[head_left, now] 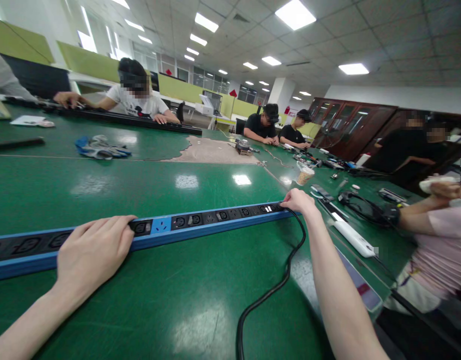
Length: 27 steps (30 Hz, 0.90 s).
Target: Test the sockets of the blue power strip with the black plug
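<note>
A long blue power strip [200, 230] with black sockets and one blue socket lies slantwise across the green table. Over its near left part, my left hand [93, 247] is closed, with fingers across the top and the thumb along the side. At the strip's far right end, my right hand [300, 201] pinches the end of a black power cord [288, 272] against the last sockets. My fingers hide that end, so I cannot tell how deep it sits. From there the cord curves down the table towards me.
Work gloves [101, 147] lie at the back left. To the right are a white power strip [352, 237], a phone-like slab [360, 282], black coiled cable [360, 207] and a plastic cup [304, 174]. Several people sit around the table, one close at right [436, 230].
</note>
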### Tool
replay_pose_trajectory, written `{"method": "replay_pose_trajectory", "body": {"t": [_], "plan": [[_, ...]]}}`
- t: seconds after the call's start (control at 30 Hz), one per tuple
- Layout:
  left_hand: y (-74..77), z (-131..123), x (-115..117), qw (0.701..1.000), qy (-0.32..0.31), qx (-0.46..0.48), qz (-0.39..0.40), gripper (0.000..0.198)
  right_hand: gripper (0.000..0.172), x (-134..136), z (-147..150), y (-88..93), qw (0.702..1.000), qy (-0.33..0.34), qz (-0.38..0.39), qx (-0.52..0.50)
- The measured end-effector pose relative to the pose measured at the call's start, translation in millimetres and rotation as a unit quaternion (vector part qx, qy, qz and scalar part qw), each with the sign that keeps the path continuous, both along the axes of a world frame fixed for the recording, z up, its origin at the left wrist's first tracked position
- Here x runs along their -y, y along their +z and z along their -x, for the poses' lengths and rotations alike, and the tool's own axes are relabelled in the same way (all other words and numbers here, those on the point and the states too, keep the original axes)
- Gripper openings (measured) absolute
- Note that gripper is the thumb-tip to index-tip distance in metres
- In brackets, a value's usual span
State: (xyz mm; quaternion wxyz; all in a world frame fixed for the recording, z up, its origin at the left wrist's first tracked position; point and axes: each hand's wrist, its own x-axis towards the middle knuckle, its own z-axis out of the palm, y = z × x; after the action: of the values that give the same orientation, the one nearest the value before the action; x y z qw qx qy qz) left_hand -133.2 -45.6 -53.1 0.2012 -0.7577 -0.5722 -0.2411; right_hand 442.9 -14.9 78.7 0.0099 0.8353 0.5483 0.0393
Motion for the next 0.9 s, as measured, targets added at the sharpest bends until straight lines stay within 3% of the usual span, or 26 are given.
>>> {"method": "replay_pose_trajectory", "body": {"t": [0.27, 0.4, 0.9], "plan": [[8.7, -3.3, 5.3, 1.000, 0.000, -0.015, 0.010, 0.042, 0.031, -3.2, -2.6, -2.3, 1.000, 0.007, -0.009, 0.012], [7.2, -3.8, 4.3, 1.000, 0.008, -0.010, 0.007, 0.042, 0.031, -7.4, -5.2, 2.5, 0.999, 0.018, 0.026, -0.008], [2.0, -0.9, 2.6, 1.000, 0.007, -0.019, 0.000, 0.043, 0.031, 5.7, 1.9, -4.3, 0.999, -0.023, -0.024, -0.023]]}}
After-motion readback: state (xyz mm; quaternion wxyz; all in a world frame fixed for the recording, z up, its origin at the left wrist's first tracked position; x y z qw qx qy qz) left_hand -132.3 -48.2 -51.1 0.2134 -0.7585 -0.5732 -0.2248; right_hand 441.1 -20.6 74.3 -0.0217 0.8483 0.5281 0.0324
